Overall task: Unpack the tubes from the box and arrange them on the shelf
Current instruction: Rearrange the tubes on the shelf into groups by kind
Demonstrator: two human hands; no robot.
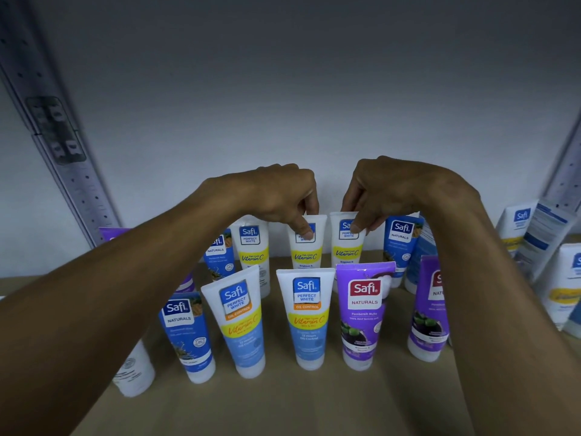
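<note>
Several Safi tubes stand cap-down on the brown shelf [283, 401] in two rows. In the back row my left hand [279, 196] pinches the top of a white and yellow Vitamin C tube [306, 251]. Right beside it, my right hand [386, 190] pinches the top of a second white and yellow Vitamin C tube [345, 250]. Both tubes stand upright near the back wall. In front of them stand two white and blue oil-control tubes [309, 319] and a purple Naturals tube [363, 313]. The box is out of view.
Blue Naturals tubes [185, 335] and another purple tube [427, 309] flank the middle. More white tubes [562, 284] lean at the far right. Perforated metal uprights [59, 146] frame the shelf on both sides, and a pale back wall closes it off.
</note>
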